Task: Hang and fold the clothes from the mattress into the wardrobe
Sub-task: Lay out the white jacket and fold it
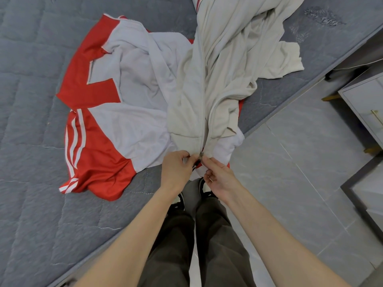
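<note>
On the mattress point(31, 100), near edge: two garments, overlapping.

1. Beige jacket point(217, 69). Zip-front. It lies lengthwise, hem end at the mattress edge by the person's legs, upper part crumpled toward the far side. It partly covers item 2.
- Zip point(201, 154): slider at the hem. The front edges lie together, but whether the teeth are meshed cannot be told.
- Handling, as judged: soft, light, limp cloth that will sag and bunch and keep no shape. Nothing breakable.
- Hold points: the hem either side of the slider for zipping; shoulders or collar for hanging.

2. Red jacket point(116, 112). Red and white, white stripes on the sleeve, spread open and flat. Judged smoother and slippery, so likely to slide off a loose grip or a hanger.

Hands: close together at the beige hem. The left hand point(178, 170) pinches the hem just left of the slider. The right hand point(219, 179) pinches the cloth just right of it, fingers curled.

Containers: cabinet point(364, 104) on the floor point(300, 162) to the right, closed, contents unseen. No wardrobe can be identified.
</note>
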Tool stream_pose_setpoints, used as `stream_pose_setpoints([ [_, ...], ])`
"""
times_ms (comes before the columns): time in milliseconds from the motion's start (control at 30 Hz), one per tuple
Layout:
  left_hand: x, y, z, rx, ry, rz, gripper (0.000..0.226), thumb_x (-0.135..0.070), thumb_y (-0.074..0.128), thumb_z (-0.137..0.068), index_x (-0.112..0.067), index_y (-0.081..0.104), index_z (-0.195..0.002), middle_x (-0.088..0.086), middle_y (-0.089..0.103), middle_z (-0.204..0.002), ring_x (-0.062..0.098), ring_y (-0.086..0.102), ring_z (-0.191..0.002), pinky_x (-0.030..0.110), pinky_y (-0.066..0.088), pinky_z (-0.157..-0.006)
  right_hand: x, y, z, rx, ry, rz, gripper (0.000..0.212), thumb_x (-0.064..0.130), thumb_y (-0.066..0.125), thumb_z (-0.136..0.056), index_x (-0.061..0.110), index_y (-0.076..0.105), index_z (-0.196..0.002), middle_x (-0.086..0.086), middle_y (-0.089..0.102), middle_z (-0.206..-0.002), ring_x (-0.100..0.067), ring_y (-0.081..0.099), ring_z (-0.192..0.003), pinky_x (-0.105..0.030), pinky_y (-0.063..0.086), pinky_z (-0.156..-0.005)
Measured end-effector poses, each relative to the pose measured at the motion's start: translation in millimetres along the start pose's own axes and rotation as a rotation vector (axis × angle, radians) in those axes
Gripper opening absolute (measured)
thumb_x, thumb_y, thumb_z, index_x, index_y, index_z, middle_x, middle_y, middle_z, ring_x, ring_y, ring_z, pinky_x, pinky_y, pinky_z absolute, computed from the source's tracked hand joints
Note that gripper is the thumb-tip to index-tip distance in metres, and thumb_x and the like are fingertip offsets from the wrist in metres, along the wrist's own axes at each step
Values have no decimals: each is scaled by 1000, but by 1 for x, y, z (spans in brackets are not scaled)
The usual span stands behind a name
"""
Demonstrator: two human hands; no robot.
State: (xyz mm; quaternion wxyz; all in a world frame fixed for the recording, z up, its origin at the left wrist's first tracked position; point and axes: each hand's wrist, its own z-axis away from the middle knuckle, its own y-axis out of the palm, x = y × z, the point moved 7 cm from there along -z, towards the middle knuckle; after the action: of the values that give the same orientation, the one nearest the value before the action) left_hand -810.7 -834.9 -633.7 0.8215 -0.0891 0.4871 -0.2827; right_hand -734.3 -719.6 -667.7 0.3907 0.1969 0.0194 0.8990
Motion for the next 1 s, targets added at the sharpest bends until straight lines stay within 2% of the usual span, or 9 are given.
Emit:
stream_pose_setpoints([
  [133,4,0,-3,9,-2,-28,32,-23,64,-90,5,68,-74,14,66,-68,13,49,-60,33,42,-61,-1,7,4,51,37,230,18,27,65,-91,12,67,-101,2,64,-86,-7,48,-64,-19,44,-65],
  [200,3,-2,-5,37,22,-87,28,-23,64,-89,0,71,-75,9,70,-73,10,53,-64,29,42,-65,2,11,8,92,39,421,23,30,63,-93,10,68,-104,2,63,-85,-8,45,-62,-19,42,-62],
  [367,-1,-10,-8,72,81,-139,30,-23,65,-90,-6,65,-66,-5,60,-60,1,46,-53,14,35,-53,37,11,14,76,-82,729,21,31,57,-96,18,67,-82,7,61,-70,-6,39,-53,-18,33,-56],
  [433,1,-7,-7,90,70,-138,34,-23,64,-92,-3,64,-64,1,60,-60,4,46,-55,13,35,-51,42,15,14,84,-10,657,23,26,57,-95,17,63,-75,6,56,-63,-6,36,-50,-18,29,-52],
  [533,1,-6,-2,58,66,-128,42,-21,62,-93,-21,48,-53,-13,45,-52,0,41,-48,11,33,-50,46,22,12,39,124,545,25,21,57,-94,18,56,-69,8,50,-52,-5,34,-45,-16,25,-45],
  [600,7,-9,1,50,59,-138,47,-19,59,-94,-20,39,-51,-10,38,-51,2,35,-47,14,30,-49,61,29,8,23,150,445,26,20,56,-94,20,53,-68,11,48,-46,-2,33,-40,-15,22,-42],
  [767,27,-20,2,92,12,-165,35,-21,57,-96,-1,60,-67,11,59,-66,12,48,-60,19,34,-56,106,44,2,-6,36,207,26,23,58,-94,19,54,-69,11,49,-47,-3,38,-36,-14,27,-37],
  [900,19,-35,-9,68,-39,-461,47,-42,57,-92,-12,53,-56,0,56,-59,11,48,-56,27,40,-53,104,57,4,-1,-108,530,27,28,57,-95,19,58,-69,8,53,-54,-6,43,-43,-18,34,-47],
  [1000,-13,-52,-18,-105,45,-632,57,-63,52,-84,-18,38,-52,-6,41,-52,12,43,-52,26,24,-47,125,65,8,-46,-219,871,31,30,53,-96,17,58,-68,5,50,-57,-9,38,-45,-19,32,-49],
])
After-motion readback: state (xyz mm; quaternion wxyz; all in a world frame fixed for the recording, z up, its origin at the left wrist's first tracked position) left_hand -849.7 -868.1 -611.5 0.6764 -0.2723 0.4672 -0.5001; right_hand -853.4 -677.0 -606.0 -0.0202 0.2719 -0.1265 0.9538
